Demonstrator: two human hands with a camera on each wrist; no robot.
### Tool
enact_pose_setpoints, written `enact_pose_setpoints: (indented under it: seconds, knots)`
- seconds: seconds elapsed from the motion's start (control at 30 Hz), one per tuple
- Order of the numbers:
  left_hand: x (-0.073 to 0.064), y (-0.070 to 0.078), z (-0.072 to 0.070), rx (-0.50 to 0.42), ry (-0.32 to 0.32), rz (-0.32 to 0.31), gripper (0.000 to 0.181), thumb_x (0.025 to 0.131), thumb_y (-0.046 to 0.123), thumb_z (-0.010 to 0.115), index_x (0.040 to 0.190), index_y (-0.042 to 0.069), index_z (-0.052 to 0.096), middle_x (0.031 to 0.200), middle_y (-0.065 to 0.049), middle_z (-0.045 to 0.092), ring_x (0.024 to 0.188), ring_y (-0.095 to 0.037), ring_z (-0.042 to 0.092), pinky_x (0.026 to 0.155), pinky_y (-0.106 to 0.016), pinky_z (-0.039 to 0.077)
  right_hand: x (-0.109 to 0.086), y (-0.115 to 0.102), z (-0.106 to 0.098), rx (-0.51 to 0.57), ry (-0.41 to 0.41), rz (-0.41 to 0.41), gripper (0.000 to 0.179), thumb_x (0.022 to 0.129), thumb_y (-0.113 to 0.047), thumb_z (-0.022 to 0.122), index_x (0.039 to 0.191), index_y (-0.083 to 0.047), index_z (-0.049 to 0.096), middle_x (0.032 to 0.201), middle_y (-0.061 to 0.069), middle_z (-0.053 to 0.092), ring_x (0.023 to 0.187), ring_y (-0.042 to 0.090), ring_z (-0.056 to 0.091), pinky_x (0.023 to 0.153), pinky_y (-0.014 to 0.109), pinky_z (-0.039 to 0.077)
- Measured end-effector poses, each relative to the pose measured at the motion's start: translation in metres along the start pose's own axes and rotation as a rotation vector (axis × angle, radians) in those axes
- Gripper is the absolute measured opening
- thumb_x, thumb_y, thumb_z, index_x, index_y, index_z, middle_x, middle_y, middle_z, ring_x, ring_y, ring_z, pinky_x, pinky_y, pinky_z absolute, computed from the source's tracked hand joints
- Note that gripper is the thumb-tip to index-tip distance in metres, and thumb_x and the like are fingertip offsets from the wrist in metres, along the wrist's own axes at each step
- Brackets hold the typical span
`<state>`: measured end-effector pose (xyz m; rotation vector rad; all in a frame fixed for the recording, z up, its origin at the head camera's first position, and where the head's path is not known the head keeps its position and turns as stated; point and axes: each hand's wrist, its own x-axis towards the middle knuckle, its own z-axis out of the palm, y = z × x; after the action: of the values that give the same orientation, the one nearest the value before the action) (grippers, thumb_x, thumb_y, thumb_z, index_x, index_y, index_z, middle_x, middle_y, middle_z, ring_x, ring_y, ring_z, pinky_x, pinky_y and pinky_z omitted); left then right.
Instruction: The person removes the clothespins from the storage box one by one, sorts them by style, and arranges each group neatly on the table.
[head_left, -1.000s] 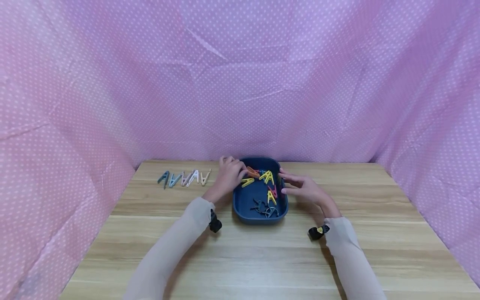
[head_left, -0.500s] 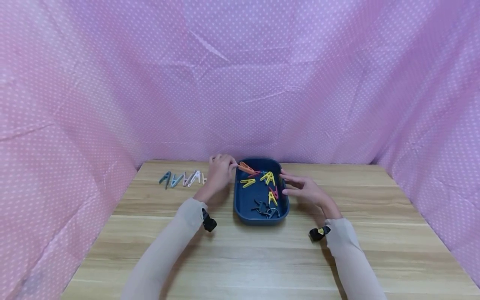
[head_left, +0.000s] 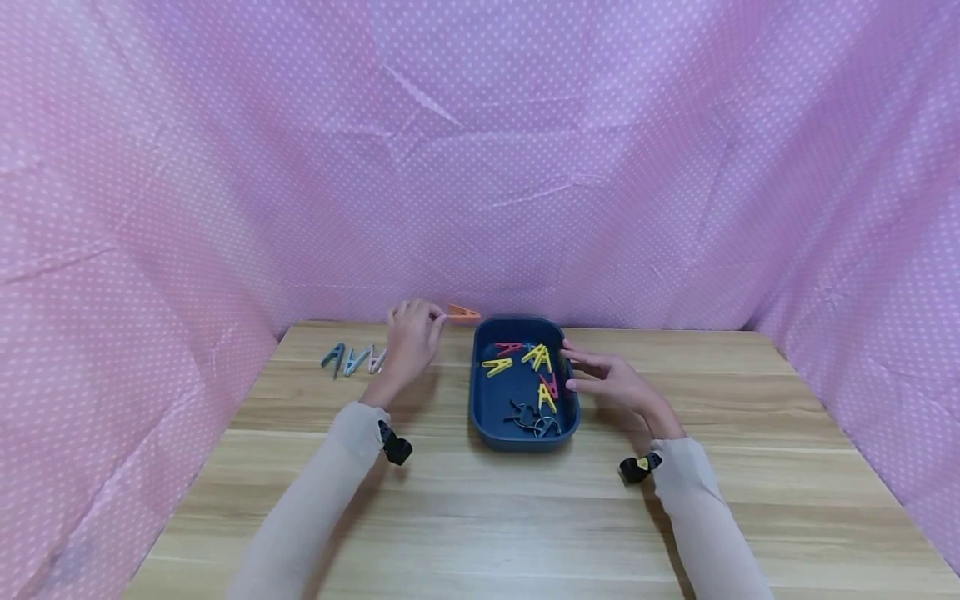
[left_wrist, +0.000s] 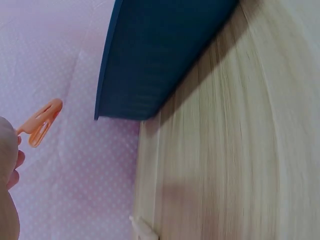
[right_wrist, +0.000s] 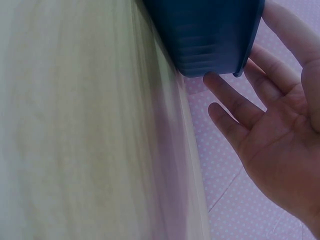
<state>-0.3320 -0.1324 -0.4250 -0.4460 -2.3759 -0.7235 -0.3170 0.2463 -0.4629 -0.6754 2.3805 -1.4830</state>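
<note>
My left hand pinches an orange clothespin by one end, raised left of the dark blue bin. The left wrist view shows the same orange clothespin jutting from the fingertips, apart from the bin. On the bin's right side, my right hand has its fingers spread at the rim. Seen from the right wrist, the fingers of that hand are nearly straight beside the bin's wall. Inside the bin lie yellow clothespins, red ones and dark clips.
A row of clothespins on the table's left includes a dark teal one, a light blue one and a pale pinkish one; my left hand covers the rest. Pink dotted cloth hangs behind the wooden table.
My left hand has lifted the orange clothespin out of the bin and carried it left, now hiding part of the row. The right hand stays at the bin's rim.
</note>
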Motion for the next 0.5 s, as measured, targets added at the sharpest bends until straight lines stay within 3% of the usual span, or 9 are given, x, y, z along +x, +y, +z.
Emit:
enact_pose_setpoints:
  seconds: [0.3, 0.5]
  knots:
    - [-0.01, -0.017, -0.016, 0.057, 0.089, 0.014, 0.013, 0.098, 0.016, 0.068, 0.096, 0.003, 0.067, 0.093, -0.013, 0.069, 0.097, -0.035, 0.059, 0.103, -0.057, 0.034, 0.0, -0.001, -0.002, 0.0, 0.007, 0.019, 0.063, 0.094, -0.031, 0.073, 0.151, -0.014, 0.05, 0.166, 0.002, 0.032, 0.148, 0.038, 0.04, 0.12, 0.054, 0.029]
    - [-0.021, -0.026, -0.018, 0.118, 0.049, 0.01, 0.012, 0.094, 0.012, 0.072, 0.094, 0.001, 0.067, 0.09, -0.014, 0.068, 0.092, -0.034, 0.057, 0.102, -0.057, 0.034, 0.001, -0.001, -0.001, -0.008, 0.003, 0.016, 0.064, 0.094, -0.031, 0.074, 0.151, -0.015, 0.05, 0.166, 0.002, 0.032, 0.147, 0.038, 0.041, 0.119, 0.053, 0.031]
